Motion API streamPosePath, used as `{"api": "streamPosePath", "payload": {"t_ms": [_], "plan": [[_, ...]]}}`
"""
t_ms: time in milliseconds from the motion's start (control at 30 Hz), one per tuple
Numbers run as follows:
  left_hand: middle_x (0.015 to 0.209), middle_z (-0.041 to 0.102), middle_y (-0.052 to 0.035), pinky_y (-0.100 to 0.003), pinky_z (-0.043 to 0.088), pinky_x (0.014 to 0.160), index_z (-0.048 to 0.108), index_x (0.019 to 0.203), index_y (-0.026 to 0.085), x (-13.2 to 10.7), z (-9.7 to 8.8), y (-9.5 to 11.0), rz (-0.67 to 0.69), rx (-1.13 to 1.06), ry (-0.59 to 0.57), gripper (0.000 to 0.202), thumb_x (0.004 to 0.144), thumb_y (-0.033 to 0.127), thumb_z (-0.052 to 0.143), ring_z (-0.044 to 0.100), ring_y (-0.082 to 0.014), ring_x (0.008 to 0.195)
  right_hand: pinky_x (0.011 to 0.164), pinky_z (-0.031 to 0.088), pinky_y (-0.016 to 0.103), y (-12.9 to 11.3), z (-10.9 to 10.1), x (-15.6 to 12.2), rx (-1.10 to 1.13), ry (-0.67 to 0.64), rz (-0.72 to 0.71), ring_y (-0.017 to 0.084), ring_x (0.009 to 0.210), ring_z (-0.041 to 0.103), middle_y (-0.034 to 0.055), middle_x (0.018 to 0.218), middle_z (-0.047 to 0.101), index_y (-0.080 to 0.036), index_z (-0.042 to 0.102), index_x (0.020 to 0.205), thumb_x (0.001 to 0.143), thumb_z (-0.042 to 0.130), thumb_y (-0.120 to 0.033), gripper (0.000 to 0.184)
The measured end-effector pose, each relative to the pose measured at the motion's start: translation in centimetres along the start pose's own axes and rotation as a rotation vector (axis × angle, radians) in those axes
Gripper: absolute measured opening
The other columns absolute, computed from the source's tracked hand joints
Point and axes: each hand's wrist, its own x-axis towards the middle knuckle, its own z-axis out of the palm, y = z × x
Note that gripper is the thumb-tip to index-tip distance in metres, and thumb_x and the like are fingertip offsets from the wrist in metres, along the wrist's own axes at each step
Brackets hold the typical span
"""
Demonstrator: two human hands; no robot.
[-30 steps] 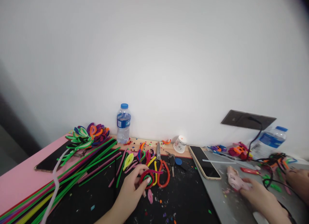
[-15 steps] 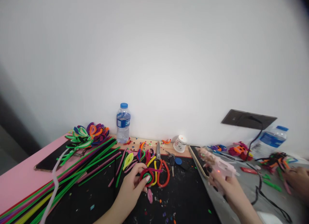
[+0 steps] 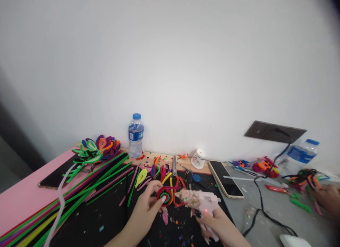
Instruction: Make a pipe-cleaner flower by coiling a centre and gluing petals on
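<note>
My left hand (image 3: 148, 208) pinches a coiled pipe-cleaner spiral (image 3: 164, 196), red outside with green and a pink centre. My right hand (image 3: 212, 222) is wrapped round a pale pink hot glue gun (image 3: 207, 201) whose small light glows red. Its nozzle, crusted with bits, points left and lies close to the right side of the spiral; whether they touch I cannot tell. Just behind the nozzle are scissors (image 3: 174, 166) with red-orange handles, partly covered. A yellow pipe cleaner (image 3: 167, 177) and a pink loop (image 3: 165, 218) lie by my left fingers.
Long pipe cleaners (image 3: 87, 190) and a pipe-cleaner flower bunch (image 3: 102, 147) cover the left side. A water bottle (image 3: 136, 137), paper cup (image 3: 198, 158), keys (image 3: 189, 176) and phone (image 3: 225, 179) stand or lie behind. A black cable (image 3: 261, 194) crosses the right; another person's hand (image 3: 328, 197) works there.
My right hand has brought the glue gun left from above the phone to beside the spiral, uncovering the phone. The black cable has shifted left. My left hand has barely moved.
</note>
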Motion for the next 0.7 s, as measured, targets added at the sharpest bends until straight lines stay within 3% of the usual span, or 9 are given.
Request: {"api": "streamPosePath", "payload": {"t_ms": [367, 700], "plan": [[0.086, 0.053, 0.0013, -0.024, 0.048, 0.05, 0.041, 0.094, 0.023, -0.1, 0.5, 0.2, 0.007, -0.07, -0.064, 0.018, 0.083, 0.028, 0.054, 0.062, -0.0113, 0.054, 0.031, 0.027, 0.015, 1.4, 1.5, 0.5, 0.082, 0.128, 0.028, 0.001, 0.03, 0.03, -0.0099, 0.045, 0.047, -0.018, 0.043, 0.081, 0.057, 0.071, -0.054, 0.052], [0.082, 0.049, 0.0028, -0.025, 0.049, 0.052, 0.041, 0.092, 0.023, -0.3, 0.6, 0.3, 0.007, -0.075, -0.104, 0.015, 0.083, 0.026, 0.053, 0.061, -0.0115, 0.055, 0.03, 0.03, 0.015, 2.1, 1.3, 0.7, 0.067, 0.132, 0.048, 0.001, 0.029, 0.031, -0.0102, 0.044, 0.048, -0.018, 0.043, 0.082, 0.059, 0.07, -0.055, 0.051]]}}
